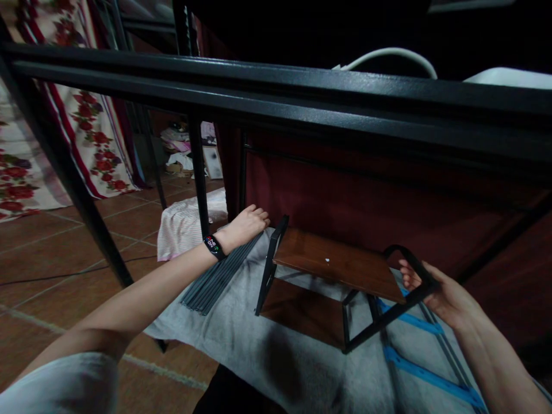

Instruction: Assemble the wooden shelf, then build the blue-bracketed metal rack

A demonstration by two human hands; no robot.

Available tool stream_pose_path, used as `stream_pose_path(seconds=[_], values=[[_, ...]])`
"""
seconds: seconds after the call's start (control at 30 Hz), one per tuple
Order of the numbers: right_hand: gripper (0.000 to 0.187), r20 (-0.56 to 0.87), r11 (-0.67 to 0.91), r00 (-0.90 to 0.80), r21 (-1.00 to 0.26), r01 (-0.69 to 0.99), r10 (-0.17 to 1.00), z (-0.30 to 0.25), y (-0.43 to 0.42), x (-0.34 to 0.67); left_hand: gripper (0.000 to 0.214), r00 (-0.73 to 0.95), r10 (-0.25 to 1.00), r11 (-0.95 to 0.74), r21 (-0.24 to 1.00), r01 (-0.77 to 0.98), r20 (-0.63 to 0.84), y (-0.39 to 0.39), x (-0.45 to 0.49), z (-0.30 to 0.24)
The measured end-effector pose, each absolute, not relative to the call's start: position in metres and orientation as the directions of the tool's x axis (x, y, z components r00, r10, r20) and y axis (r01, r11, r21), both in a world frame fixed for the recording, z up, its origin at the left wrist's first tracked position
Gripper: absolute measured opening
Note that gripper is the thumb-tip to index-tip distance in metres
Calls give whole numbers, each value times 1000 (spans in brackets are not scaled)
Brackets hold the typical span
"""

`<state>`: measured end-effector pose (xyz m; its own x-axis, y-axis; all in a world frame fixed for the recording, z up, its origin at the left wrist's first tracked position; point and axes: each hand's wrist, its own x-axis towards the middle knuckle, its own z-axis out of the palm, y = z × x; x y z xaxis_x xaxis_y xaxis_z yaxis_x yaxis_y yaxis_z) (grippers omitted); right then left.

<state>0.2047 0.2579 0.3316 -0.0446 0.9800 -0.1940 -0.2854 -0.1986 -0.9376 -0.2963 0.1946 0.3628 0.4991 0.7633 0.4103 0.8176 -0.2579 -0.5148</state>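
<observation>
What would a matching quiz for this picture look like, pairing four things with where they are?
Things:
1. left hand
2. right hand
3. blue strips
4. wristband

Places:
a. lying on the grey cloth, right side
b. holding the shelf frame
c. on the bundle of dark rods
d. worn on the left arm

Pairs: 1-c, 2-b, 3-a, 4-d

The shelf board (336,261) is brown wood, smooth with a soft gloss. Its frame (264,282) is matt black metal. The rods (215,279), at nine o'clock from it, are dull grey metal on a fuzzy grey cloth (267,351). The floor tiles (52,253) are matt terracotta.
</observation>
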Motion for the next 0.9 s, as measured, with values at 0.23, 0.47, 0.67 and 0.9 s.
stream_pose_path(seconds=[0.23,0.47,0.67,0.9], values=[[24,-206,-212,-52,-930,-300,977,332,260,206,15,409,784,-286,-314,905,466,199,-294,367],[26,-194,-228,-136,-922,-314,971,339,259,201,29,-141,972,-66,798,600,186,223,-294,371],[30,-198,-242,-170,-923,-300,965,347,262,198,30,1,933,354,918,-177,-360,222,-298,384],[33,-230,-275,-185,-920,-278,956,355,260,192,29,1,875,465,840,-280,-484,217,-284,387]])
